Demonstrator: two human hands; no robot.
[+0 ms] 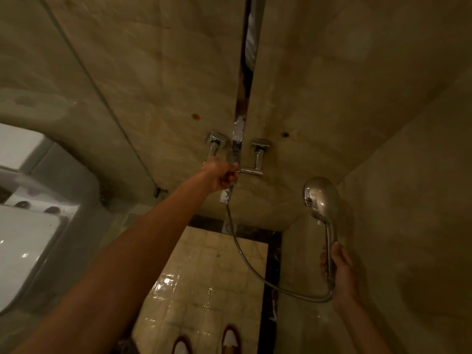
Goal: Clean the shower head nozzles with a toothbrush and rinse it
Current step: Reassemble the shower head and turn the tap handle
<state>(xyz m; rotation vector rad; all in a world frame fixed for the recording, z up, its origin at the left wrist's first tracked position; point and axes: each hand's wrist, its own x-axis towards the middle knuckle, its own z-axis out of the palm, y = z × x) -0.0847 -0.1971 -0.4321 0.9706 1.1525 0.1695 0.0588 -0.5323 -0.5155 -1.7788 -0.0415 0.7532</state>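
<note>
1. Left hand (221, 175) stretched out to the wall mixer valve (251, 171), fingers curled shut around its left end; exact part under the palm hidden by the hand.
2. Right hand (341, 270) wrapped around the lower handle of the chrome shower head (320, 198), fingers closed on it, thumb along the near side.
3. Shower head held upright in the right corner of the stall, rounded back toward the camera, nozzle face turned away and not visible.
4. Metal hose (245, 259) hanging from below the mixer, looping down over the floor and curving back up into the base of the handle at the right hand.
5. Mixer fixed to the beige marble wall (166, 72) by two chrome stubs with square plates (216, 139); vertical chrome riser rail (241, 118) running up the wall between them.
6. Wet, glossy tiled floor (204, 290) below with a dark border; square drain grate (228, 227) at the wall foot, just left of the hose.
7. Two slippers (231, 339) at the bottom edge, on the floor tiles.
8. White toilet (25, 238) at far left, well apart from both hands.
</note>
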